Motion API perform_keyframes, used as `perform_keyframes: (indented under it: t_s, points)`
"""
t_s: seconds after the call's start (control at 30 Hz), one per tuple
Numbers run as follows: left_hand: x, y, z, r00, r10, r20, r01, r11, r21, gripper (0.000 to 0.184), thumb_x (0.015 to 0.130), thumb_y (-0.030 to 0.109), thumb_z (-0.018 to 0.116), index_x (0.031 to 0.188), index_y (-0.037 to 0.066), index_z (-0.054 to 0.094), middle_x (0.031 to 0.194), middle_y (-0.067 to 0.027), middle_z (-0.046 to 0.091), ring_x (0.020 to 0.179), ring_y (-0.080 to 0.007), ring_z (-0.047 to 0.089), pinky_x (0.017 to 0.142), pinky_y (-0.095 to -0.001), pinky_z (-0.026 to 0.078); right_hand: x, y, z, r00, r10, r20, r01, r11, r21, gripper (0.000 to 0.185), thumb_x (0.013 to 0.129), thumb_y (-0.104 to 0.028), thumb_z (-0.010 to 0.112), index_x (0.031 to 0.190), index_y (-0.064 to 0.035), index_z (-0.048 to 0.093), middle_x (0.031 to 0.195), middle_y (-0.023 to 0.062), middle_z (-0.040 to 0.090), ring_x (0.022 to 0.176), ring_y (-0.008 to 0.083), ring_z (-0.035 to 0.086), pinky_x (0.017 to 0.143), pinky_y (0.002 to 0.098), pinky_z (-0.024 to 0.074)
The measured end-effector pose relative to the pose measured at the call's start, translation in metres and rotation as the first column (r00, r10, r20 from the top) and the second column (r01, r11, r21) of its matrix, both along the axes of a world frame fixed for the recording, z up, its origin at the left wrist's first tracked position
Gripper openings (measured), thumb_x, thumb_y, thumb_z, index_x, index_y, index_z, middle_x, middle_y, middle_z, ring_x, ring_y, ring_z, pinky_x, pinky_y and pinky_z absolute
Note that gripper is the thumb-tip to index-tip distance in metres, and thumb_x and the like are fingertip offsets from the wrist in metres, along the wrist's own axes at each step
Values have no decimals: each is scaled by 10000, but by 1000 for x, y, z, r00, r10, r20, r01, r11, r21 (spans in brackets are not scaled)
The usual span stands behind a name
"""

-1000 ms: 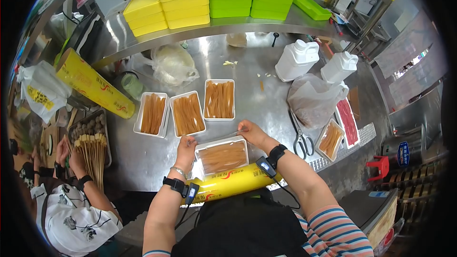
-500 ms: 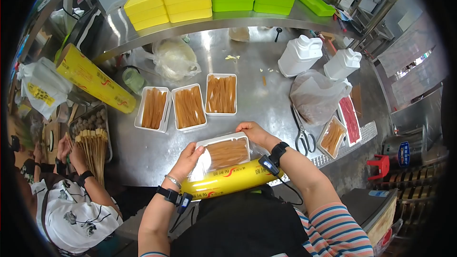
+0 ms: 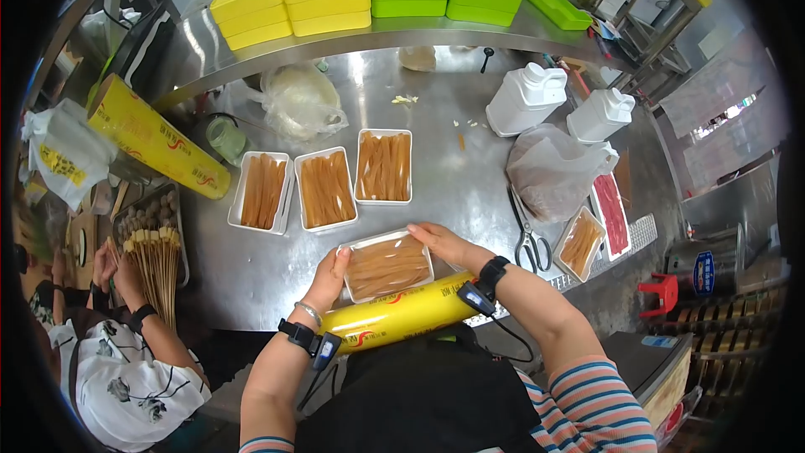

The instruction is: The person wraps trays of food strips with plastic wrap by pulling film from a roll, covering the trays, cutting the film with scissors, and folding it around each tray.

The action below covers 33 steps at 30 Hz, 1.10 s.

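Observation:
A white tray of brown flat strips (image 3: 388, 267), with a glossy film over its top, is held between my two hands. My left hand (image 3: 327, 279) grips its left end, thumb on the rim. At the upper right corner, my right hand (image 3: 444, 245) grips the tray with its fingers largely hidden. Directly below the tray, a yellow roll of cling film (image 3: 402, 313) lies across the front of my body. Three more white trays of similar strips, a left one (image 3: 262, 191), a middle one (image 3: 327, 189) and a right one (image 3: 384, 166), stand beyond my hands.
Scissors (image 3: 528, 239), a wrapped tray of strips (image 3: 580, 243) and a tray of red meat (image 3: 611, 211) lie right. White jugs (image 3: 526, 101) and a plastic bag (image 3: 549, 172) stand behind. Left are another film roll (image 3: 159, 138) and a co-worker's hands (image 3: 113, 268) beside skewers (image 3: 155, 264).
Both hands have shifted on the held tray, the right one leftward along its far edge. The film now lies smoother over the strips. The whole view has moved slightly.

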<state>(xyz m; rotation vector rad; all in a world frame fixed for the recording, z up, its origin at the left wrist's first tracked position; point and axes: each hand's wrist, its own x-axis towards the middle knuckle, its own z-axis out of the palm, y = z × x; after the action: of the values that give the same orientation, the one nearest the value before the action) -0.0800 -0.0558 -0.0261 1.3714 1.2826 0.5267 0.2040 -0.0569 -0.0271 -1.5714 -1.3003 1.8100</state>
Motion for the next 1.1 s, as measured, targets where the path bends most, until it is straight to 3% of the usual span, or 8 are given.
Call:
perform_keyframes:
  t_s: [0.07,0.2,0.33,0.6,0.7,0.77,0.9,1.1]
  points:
    - [3,3,1,997,81,5,-78,977,-200,559,999,501,408,1071,-24,584,1011,-132,635,927,-185,576,845,-286,449,-6,6,-2,999,-41,-13,41,999,-26,775,909,-655,457,1315,3,502,1216,149,580,1051,210,565,925,326,451]
    - [0,7,-2,996,95,-1,-94,989,-110,575,997,511,405,1068,-25,599,1003,-129,645,902,-177,599,823,-276,466,-22,6,4,963,-237,-129,253,960,122,722,936,-596,476,1237,56,552,1132,143,628,1033,194,586,909,309,462]
    - [6,1,18,877,376,300,-229,875,-426,626,986,525,428,1132,-61,594,998,-112,659,888,-166,626,818,-278,495,-23,4,28,970,-217,-108,222,975,32,705,946,-564,488,1181,96,576,1087,140,645,1022,188,596,905,302,466]
    - [-10,-15,38,918,164,361,13,898,-440,659,1008,532,347,1199,-63,558,1128,-119,628,1054,-172,585,916,-287,475,-4,-32,38,986,-143,-80,141,989,-37,726,962,-562,455,1182,121,563,1130,178,625,1031,191,587,934,294,452]
    - [-21,-16,39,755,376,537,18,808,-590,515,1012,409,444,1259,-35,532,1204,-115,605,1109,-171,554,967,-312,448,-5,-42,50,976,-175,-127,177,984,5,712,967,-557,447,1173,114,568,1123,166,624,1043,178,576,942,287,442]
    - [-28,-17,46,935,-166,313,266,913,-311,389,973,228,554,1283,-5,523,1242,-111,599,1136,-160,538,991,-325,437,-7,-51,63,970,-190,-154,191,982,-7,707,968,-557,445,1167,109,572,1120,161,624,1049,170,571,944,285,438]
    - [-38,-25,26,817,-549,174,571,813,-114,377,910,154,634,1245,-1,561,1237,-101,614,1120,-151,548,985,-316,449,-7,-57,100,972,-176,-158,179,984,0,705,969,-543,449,1202,113,554,1181,180,604,1111,197,546,986,305,407]
    - [9,-23,71,800,-312,513,556,707,-437,369,928,146,607,1270,18,558,1243,-89,612,1091,-149,568,965,-310,463,-4,-74,158,975,-133,-179,151,985,88,629,971,-540,455,1050,61,622,1017,92,636,973,139,553,894,284,431]
